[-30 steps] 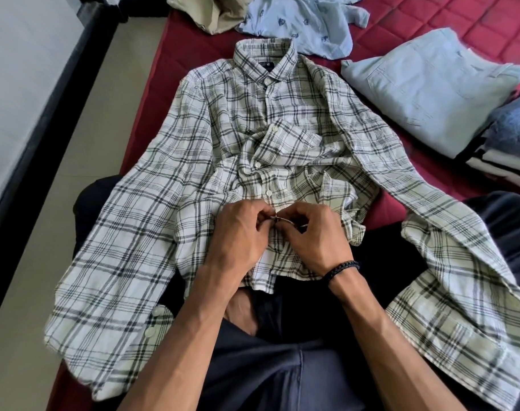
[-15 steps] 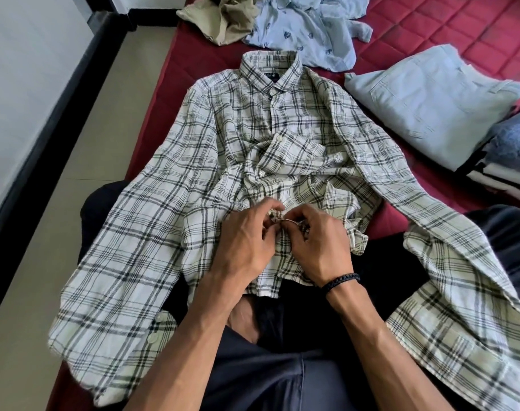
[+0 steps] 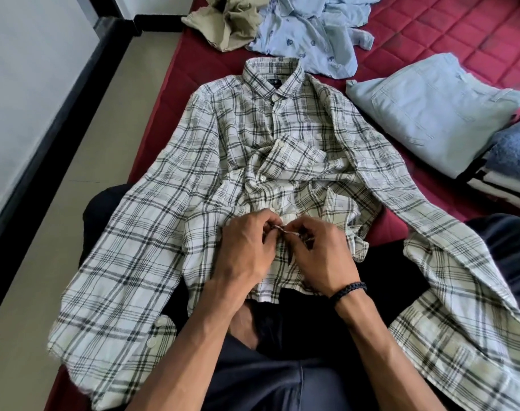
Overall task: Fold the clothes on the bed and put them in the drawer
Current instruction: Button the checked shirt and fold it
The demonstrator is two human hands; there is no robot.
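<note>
Our left hand (image 3: pixel 247 247) and right hand (image 3: pixel 321 253) pinch the front placket of the plaid shirt (image 3: pixel 282 137), which lies collar-up near the bed's (image 3: pixel 460 31) left edge, its sleeves spread over our legs.

A red quilted mattress (image 3: pixel 448 31) is filling the right side of the view, its edge running beside a pale beige floor (image 3: pixel 84 161). A black skirting board (image 3: pixel 45 149) is lining the floor's left edge under a white wall (image 3: pixel 30 69), with soft daylight falling evenly.
</note>
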